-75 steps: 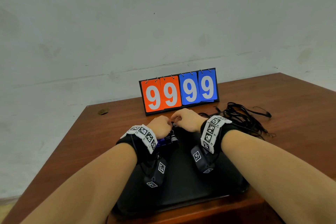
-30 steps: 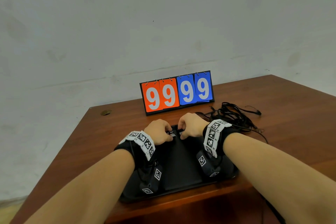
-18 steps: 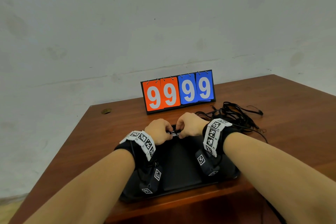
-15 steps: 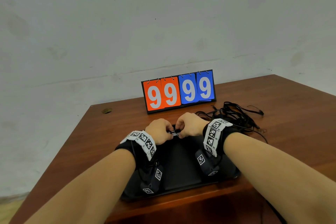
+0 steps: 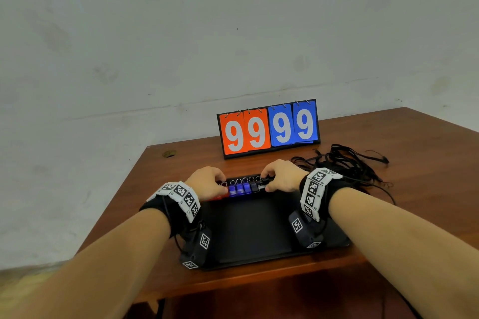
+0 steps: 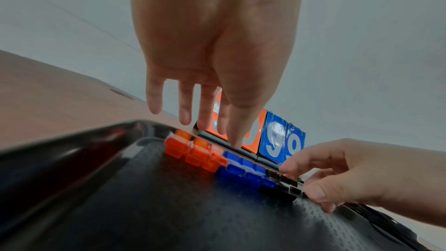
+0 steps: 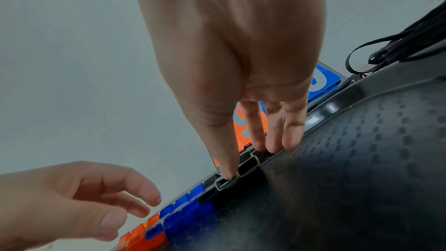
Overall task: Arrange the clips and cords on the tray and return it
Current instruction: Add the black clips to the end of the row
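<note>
Black tray [image 5: 259, 228] flat on the brown table [image 5: 414, 163], near edge close to the table's front. Row of binder clips along the tray's far rim: orange clips [image 6: 190, 150] at the left end, blue clips [image 6: 243, 169] in the middle, black clips [image 7: 231, 182] at the right end, packed side by side and touching. Wire loops of the clips visible standing up behind the row in the head view.

Left hand [image 5: 207, 181] at the orange end of the row, fingers straight and slightly spread, hanging down over the clips; contact with them unclear. Right hand [image 5: 282, 176] at the black end, thumb and fingertips [image 7: 271, 140] extended down onto the black clips, thumb tip inside a wire handle.

Tangle of black cords [image 5: 344, 163] lying on the table to the right of the tray, behind the right wrist, off the tray. Scoreboard [image 5: 268, 128] upright behind the tray, reading 99 in orange and 99 in blue. Pale wall [image 5: 181, 33] beyond the table.
</note>
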